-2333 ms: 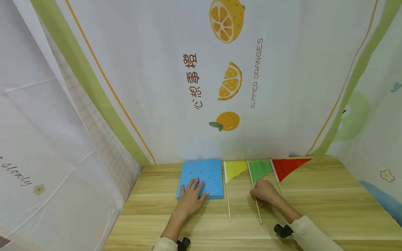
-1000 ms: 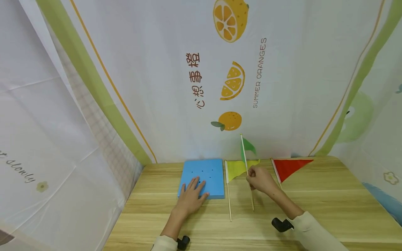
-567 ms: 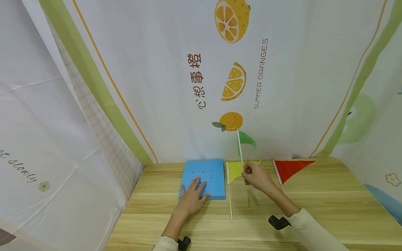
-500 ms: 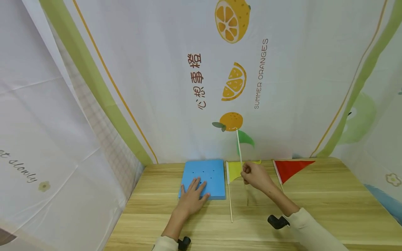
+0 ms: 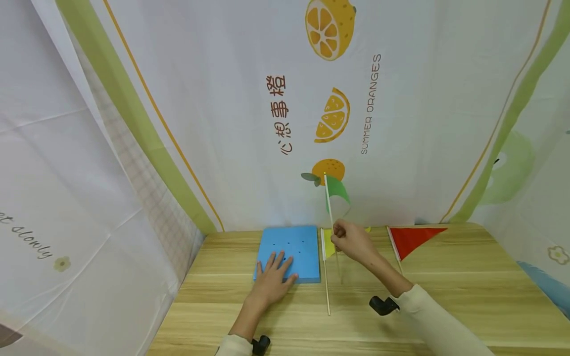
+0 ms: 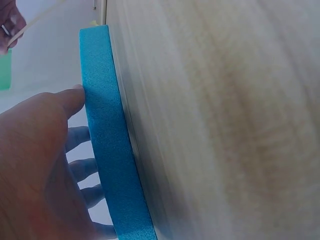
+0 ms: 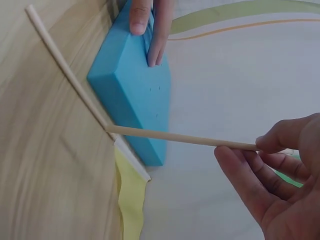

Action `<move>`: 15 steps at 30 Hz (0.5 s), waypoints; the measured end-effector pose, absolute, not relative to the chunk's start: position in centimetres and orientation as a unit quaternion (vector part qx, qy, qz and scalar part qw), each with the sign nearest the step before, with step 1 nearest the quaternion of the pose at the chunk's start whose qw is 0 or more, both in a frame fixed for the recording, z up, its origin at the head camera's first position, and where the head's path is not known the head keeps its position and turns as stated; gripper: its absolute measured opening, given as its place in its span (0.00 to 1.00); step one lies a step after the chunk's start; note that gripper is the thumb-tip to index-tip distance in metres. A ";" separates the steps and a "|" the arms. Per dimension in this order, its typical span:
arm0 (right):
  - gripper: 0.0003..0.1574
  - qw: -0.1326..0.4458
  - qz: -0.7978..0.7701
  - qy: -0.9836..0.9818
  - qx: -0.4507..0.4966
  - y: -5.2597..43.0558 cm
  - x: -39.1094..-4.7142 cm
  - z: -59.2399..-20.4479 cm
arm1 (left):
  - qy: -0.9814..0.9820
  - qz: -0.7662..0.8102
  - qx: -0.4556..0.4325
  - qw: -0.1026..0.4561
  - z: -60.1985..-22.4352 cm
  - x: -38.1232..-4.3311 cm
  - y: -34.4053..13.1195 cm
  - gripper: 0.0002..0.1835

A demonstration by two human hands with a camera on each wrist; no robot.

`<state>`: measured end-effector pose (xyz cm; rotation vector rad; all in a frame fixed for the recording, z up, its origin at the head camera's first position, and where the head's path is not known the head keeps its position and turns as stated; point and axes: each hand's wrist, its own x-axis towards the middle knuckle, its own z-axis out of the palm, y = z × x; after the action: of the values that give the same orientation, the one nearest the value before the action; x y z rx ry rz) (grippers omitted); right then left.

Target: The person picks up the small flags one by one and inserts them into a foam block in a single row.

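My left hand (image 5: 269, 284) rests with spread, straight fingers on a blue foam block (image 5: 297, 267) that has several small holes in its top. In the left wrist view the thumb and fingertips touch the block's upper face. With thumb and fingertips my right hand (image 5: 355, 242) pinches the wooden stick of a green flag (image 5: 336, 188), raised nearly upright right of the block. The stick's lower end (image 7: 115, 130) points down and overlaps the yellow flag's stick in the right wrist view. That yellow flag (image 5: 327, 244) lies beside the block, partly hidden behind my right hand.
A red triangular flag (image 5: 414, 240) lies on the wooden table (image 5: 467, 291) to the right, its stick partly covered by my right forearm. Behind the table hangs a white curtain (image 5: 213, 99) printed with oranges.
My right hand has lifted the green flag off the table, tipped it upright and carried it left toward the blue foam block. The left hand has stayed on the block.
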<state>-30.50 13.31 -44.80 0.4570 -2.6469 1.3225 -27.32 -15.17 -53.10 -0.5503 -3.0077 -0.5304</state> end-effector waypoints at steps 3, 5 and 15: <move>0.03 0.075 0.448 -0.878 0.154 12.6 -30.9 -44.5 | -0.969 -0.169 -0.179 0.019 -53.0 -27.3 -15.2 0.34; 0.03 0.078 0.453 -0.874 0.156 12.1 -31.1 -44.3 | -0.969 -0.166 -0.180 0.019 -53.0 -27.3 -15.2 0.34; 0.03 0.107 0.462 -0.863 0.172 10.0 -32.3 -43.5 | -0.973 -0.147 -0.177 0.018 -53.1 -27.3 -15.2 0.34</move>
<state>-32.32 9.95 -43.46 0.5071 -2.5422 1.3614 -27.25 -15.16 -53.13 -0.5498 -3.0211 -0.4578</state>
